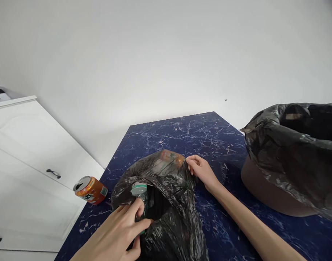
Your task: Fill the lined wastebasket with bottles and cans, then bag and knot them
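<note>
A black plastic bag point(179, 197) lies on the table with its mouth facing me. In that mouth is a clear plastic bottle point(144, 198) with a teal cap. My left hand point(127, 225) is closed around the bottle, its fingertips at the bag's edge. On the far right side of the bag, my right hand point(197, 167) pinches the thin film. Something orange and white shows dimly through the plastic beside those fingers. To the left of the bag stands an opened orange soda can point(93, 190). The bottle's lower part is hidden by my left hand and the bag.
A brown bin point(266, 186) lined with a black bag point(293, 148) stands on the right of the blue marbled table point(176, 130). White cabinets point(32, 181) with dark handles are on the left. Behind the table rises a white wall point(166, 65).
</note>
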`<state>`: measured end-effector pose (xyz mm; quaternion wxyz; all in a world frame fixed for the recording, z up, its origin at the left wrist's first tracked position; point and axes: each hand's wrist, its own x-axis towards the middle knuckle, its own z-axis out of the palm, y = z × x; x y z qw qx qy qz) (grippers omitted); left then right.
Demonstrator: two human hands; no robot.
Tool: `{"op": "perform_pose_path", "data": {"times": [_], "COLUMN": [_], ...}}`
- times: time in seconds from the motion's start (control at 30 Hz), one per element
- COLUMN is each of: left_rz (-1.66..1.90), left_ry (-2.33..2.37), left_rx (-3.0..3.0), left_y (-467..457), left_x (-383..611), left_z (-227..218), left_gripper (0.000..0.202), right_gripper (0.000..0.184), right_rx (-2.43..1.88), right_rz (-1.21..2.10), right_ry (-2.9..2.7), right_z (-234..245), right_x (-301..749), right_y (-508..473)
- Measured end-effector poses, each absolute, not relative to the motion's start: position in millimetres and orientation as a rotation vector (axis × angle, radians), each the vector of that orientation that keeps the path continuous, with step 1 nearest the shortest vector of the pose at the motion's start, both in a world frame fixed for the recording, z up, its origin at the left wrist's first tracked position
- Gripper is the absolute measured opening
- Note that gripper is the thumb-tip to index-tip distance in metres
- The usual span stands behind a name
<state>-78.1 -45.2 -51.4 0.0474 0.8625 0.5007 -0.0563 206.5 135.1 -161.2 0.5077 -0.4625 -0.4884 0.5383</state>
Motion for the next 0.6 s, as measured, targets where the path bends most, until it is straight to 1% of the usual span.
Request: {"op": "perform_pose_path", "data": {"times": [0.13,0.23,0.43,0.6], "left_rz": [-0.252,-0.267,-0.198,-0.186], "left_ry": [1.527,1.543,1.54,1.577], "left_rx": [2.601,2.607,2.668,2.745], "left_y": [-47.9,-49.1,-52.2,-46.9], "left_x": [-87.3,-90.6,-86.2,-90.5], "left_z": [-60.4,-64.7,-63.0,-65.6], "left_gripper": [0.068,0.073,0.07,0.072], "right_gripper": [0.038,0.038,0.04,0.042], "right_rx": [-1.106,-1.105,-1.098,-1.096], "right_rz": [1.296,1.292,1.294,1.299], "right_ry": [-1.176,-1.172,-1.171,-1.17], "right_z": [-161.9,-162.0,-160.1,-158.3], "right_x": [205.6,205.3,206.0,205.8], "right_y": [136.1,137.0,135.3,134.4]}}
